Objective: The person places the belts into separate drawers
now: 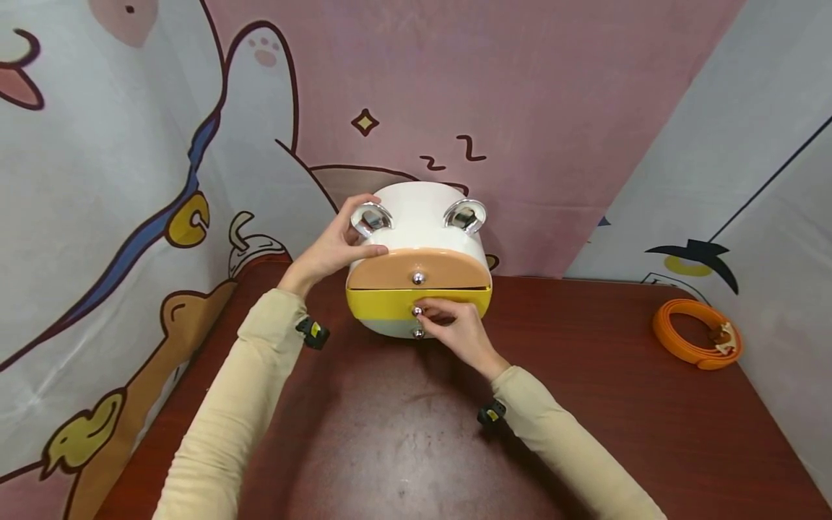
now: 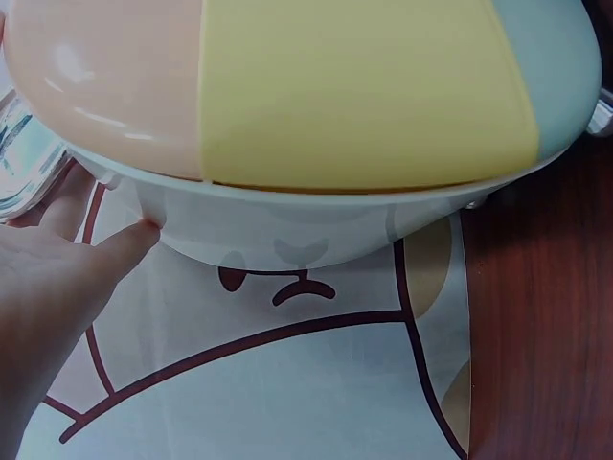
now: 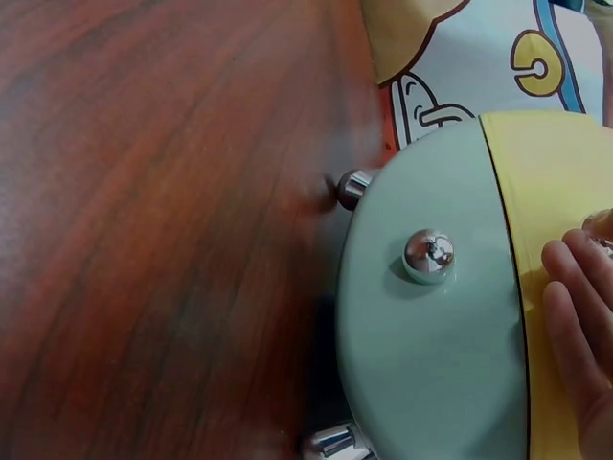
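A rounded white drawer box [image 1: 419,217] with two silver ring-shaped ornaments stands on the table against the wall cloth. Its front has an orange drawer [image 1: 455,267], a yellow drawer [image 1: 383,305] and a pale green drawer [image 1: 383,328], each with a silver knob. A thin dark gap shows above the yellow drawer's front. My left hand [image 1: 331,249] grips the box's upper left side, thumb at the front and fingers behind the ornament. With thumb and fingertips, my right hand [image 1: 461,332] pinches the yellow drawer's knob [image 1: 417,311]; the right wrist view mostly hides this knob.
A coiled orange strap [image 1: 676,339] lies at the right of the brown wooden table [image 1: 390,448]. Cartoon-printed cloth [image 1: 520,108] rises behind the box and along both sides. Silver feet [image 3: 352,189] show under the box.
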### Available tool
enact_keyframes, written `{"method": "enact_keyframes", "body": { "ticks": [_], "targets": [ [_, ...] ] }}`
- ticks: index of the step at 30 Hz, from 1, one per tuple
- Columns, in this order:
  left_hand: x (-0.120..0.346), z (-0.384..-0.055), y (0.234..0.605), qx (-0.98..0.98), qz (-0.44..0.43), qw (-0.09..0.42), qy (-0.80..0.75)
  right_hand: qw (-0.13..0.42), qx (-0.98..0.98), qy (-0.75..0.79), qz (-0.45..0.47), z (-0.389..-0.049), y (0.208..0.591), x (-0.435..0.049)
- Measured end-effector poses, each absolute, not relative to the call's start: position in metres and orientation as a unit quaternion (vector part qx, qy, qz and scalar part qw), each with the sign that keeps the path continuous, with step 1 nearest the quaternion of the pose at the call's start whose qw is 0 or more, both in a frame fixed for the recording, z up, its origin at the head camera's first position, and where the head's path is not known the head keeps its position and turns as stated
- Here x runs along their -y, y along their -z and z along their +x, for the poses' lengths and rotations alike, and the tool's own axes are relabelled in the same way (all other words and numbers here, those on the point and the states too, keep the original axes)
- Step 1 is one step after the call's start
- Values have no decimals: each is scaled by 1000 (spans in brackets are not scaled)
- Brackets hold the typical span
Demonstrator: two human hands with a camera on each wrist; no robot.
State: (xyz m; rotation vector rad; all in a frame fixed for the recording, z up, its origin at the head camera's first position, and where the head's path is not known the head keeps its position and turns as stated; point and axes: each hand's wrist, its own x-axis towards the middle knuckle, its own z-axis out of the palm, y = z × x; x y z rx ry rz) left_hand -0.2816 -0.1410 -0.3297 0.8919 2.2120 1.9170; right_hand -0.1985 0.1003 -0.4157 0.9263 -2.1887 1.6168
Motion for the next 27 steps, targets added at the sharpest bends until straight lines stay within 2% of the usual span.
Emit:
{"method": "enact_keyframes", "body": {
  "ticks": [20, 27],
  "targets": [
    [140, -279, 328, -745, 288, 57, -599, 125, 761, -554, 315, -202, 413, -102],
    [138, -278, 327, -772, 271, 32, -574, 127, 759, -562, 304, -200, 414, -99]
  ]
}}
